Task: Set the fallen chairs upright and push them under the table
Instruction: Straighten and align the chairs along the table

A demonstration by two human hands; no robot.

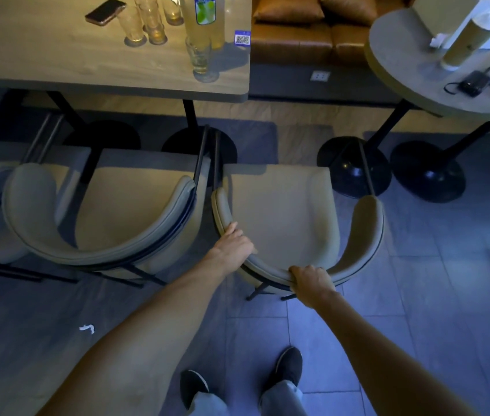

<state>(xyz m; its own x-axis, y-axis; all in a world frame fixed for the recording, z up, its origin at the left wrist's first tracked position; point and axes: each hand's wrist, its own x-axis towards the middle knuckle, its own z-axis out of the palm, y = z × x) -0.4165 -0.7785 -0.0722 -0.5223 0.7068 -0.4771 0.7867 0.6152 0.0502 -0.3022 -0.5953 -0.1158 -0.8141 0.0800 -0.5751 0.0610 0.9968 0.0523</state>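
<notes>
Two hands are closed on the curved backrest of an upright beige chair: the left hand is wrapped over the rim's left bend, the right hand is clamped on its rear middle. This chair stands just off the corner of the wooden table, beside a second chair partly tucked under the tabletop. Glasses and a bottle are seen on the table.

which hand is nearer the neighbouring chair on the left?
Left. The left hand grips the held chair's rim on the side beside the neighbouring chair; the right hand grips the back rim, farther away.
</notes>
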